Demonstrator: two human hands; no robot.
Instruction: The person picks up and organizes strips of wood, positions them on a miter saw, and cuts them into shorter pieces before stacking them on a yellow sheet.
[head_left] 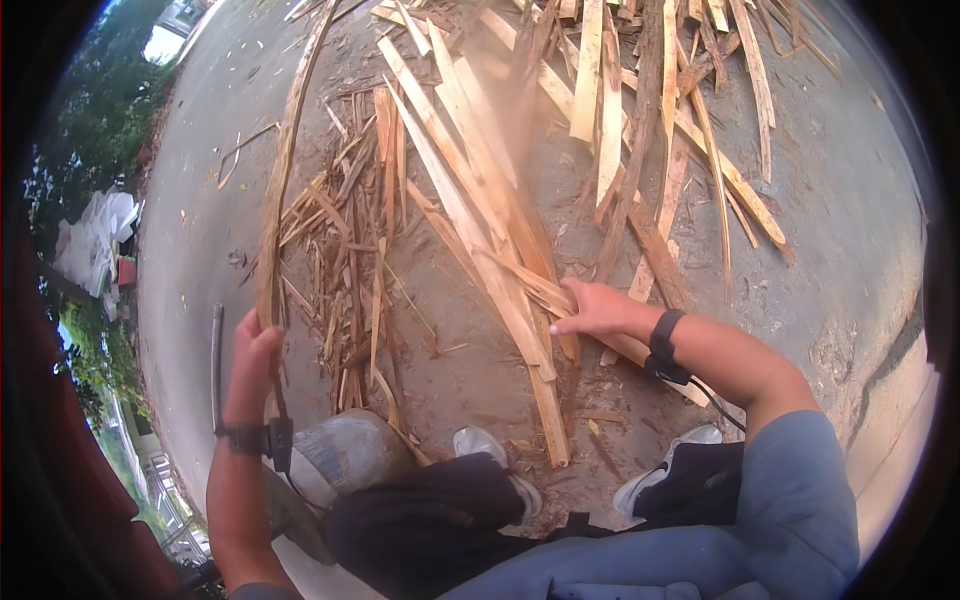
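Observation:
My left hand [257, 345] is closed around the lower end of a long, narrow wooden strip [285, 165] with a rough, dark edge. That strip reaches away from me toward the far left. My right hand [597, 306] is closed on the near end of a split piece of wood [528, 279], thumb toward me. It lies across a bundle of pale, long wooden slats [455, 205] that fan out away from me. Some of the fingers are hidden behind the hand.
Bark scraps and thin splinters [345, 270] lie heaped between my hands. More long slats [610, 90] are piled at the far right. A rounded grey object [352, 455] stands by my left knee, near a thin bent rod [217, 350]. My shoes [660, 470] are close to the slat ends.

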